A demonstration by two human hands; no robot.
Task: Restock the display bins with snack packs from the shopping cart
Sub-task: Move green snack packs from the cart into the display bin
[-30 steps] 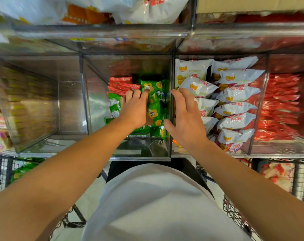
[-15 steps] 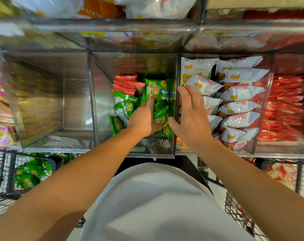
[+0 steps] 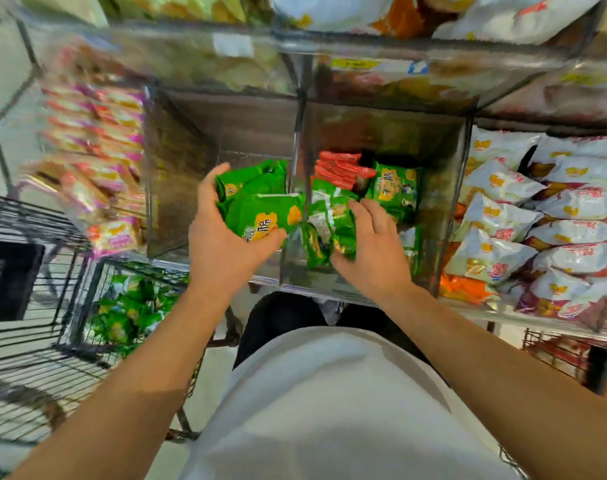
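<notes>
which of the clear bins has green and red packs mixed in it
The middle bin, right in front of the person: red packs lie at its back beside green packs. The bin to its right holds white bags.

A shelf crosses mid-frame, carrying clear bins. The centre bin holds green snack packs and red packs; at right lie white bags, at left pink-edged packs.
</notes>
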